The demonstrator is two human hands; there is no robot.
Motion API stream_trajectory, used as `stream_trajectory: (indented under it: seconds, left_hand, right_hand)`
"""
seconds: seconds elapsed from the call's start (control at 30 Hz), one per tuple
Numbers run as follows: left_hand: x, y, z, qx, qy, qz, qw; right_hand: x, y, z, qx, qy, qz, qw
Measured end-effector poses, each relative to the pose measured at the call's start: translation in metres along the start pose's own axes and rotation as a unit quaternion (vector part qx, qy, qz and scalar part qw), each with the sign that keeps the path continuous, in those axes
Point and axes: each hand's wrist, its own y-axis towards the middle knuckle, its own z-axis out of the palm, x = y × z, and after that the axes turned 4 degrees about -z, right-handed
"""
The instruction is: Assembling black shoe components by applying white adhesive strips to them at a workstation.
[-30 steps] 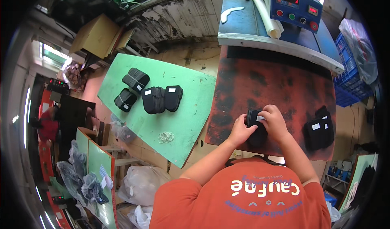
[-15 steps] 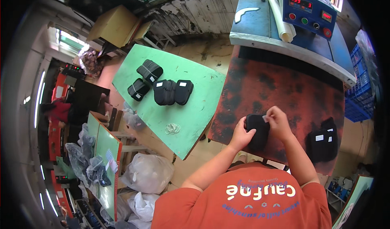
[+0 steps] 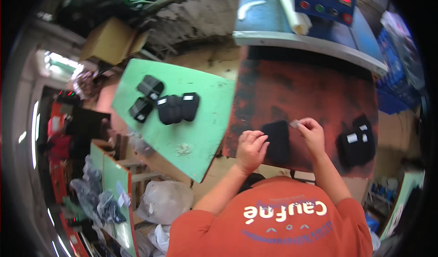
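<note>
1 pale label [image 3: 295, 124] we pinch in our right hand [image 3: 312, 135], likely for precise control; our left hand [image 3: 251, 151] touches the black pad [image 3: 278, 142], its fingers' grip unclear.

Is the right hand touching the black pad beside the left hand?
No, reddish tabletop shows between the right hand, which pinches a small pale tag, and the black pad.

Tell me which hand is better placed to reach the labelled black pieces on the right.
Right, likely: the right hand is nearer the labelled black pieces, though it pinches a small pale piece. The left hand is farther, at the left edge of the black pad.
</note>
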Motion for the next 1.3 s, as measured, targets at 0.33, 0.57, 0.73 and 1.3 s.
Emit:
stream_trajectory:
  seconds: [0.33,0.57,0.73,1.3]
  left_hand:
    - [0.025,-0.006,-0.001,0.139,-0.024,0.085,0.986]
    - [0.036,0.002,-0.001,0.192,-0.057,0.116,0.973]
    - [0.044,0.002,0.001,0.201,-0.076,0.134,0.967]
    - [0.045,0.012,-0.006,0.291,-0.005,0.161,0.943]
  right_hand:
    - [-0.006,-0.02,0.048,-0.079,0.031,0.061,0.994]
    - [-0.015,-0.025,0.072,-0.095,-0.15,0.006,0.984]
    - [-0.022,-0.022,0.073,-0.104,-0.192,-0.015,0.976]
    - [-0.017,-0.022,0.079,-0.122,-0.283,-0.005,0.951]
